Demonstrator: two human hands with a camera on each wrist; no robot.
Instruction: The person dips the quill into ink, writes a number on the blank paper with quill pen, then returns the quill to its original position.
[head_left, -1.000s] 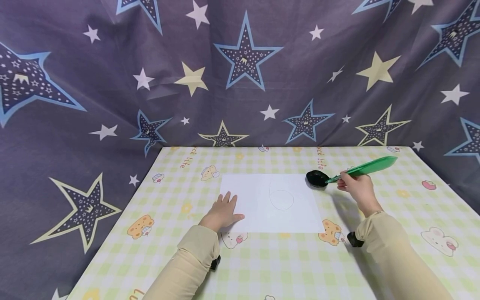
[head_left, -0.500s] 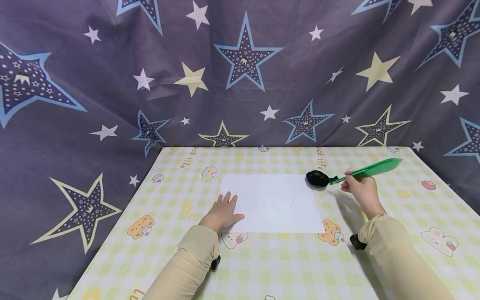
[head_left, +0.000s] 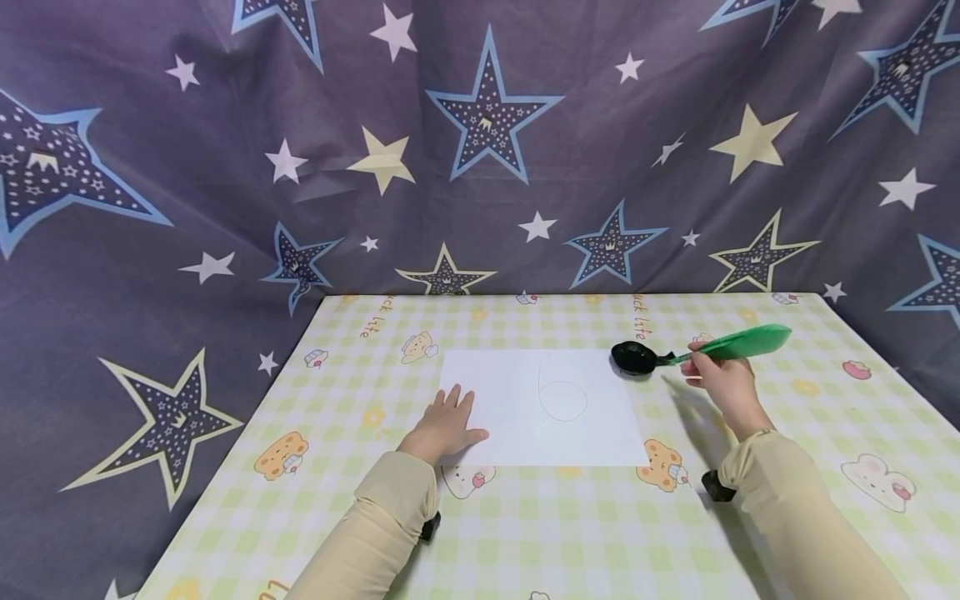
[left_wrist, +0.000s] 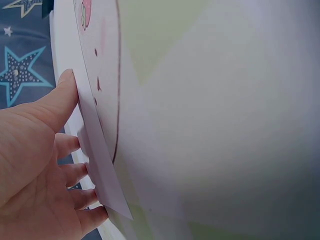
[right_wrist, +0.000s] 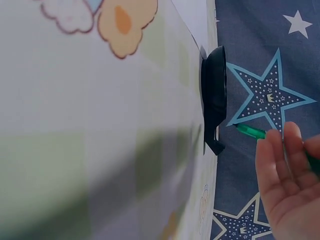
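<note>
A white sheet of paper (head_left: 540,406) with a faint drawn loop lies on the checked tablecloth (head_left: 585,517). My left hand (head_left: 445,428) rests flat on the sheet's near left corner, fingers spread; the left wrist view shows the left hand (left_wrist: 40,165) with its fingertips against the paper's edge (left_wrist: 102,165). My right hand (head_left: 722,377) pinches a green feather quill pen (head_left: 731,343), its tip pointing at a black ink pot (head_left: 634,357) beside the sheet's far right corner. In the right wrist view the right hand (right_wrist: 287,175) holds the pen (right_wrist: 250,131) just off the pot (right_wrist: 214,97).
A dark curtain with star prints (head_left: 480,142) hangs behind and on both sides of the table. The tablecloth carries cartoon bear and rabbit prints (head_left: 873,481). Its left edge (head_left: 247,433) drops off beside my left arm.
My right hand has shifted slightly right and the feather has lowered, drawing the pen tip back from the ink pot. The left hand and paper have not moved.
</note>
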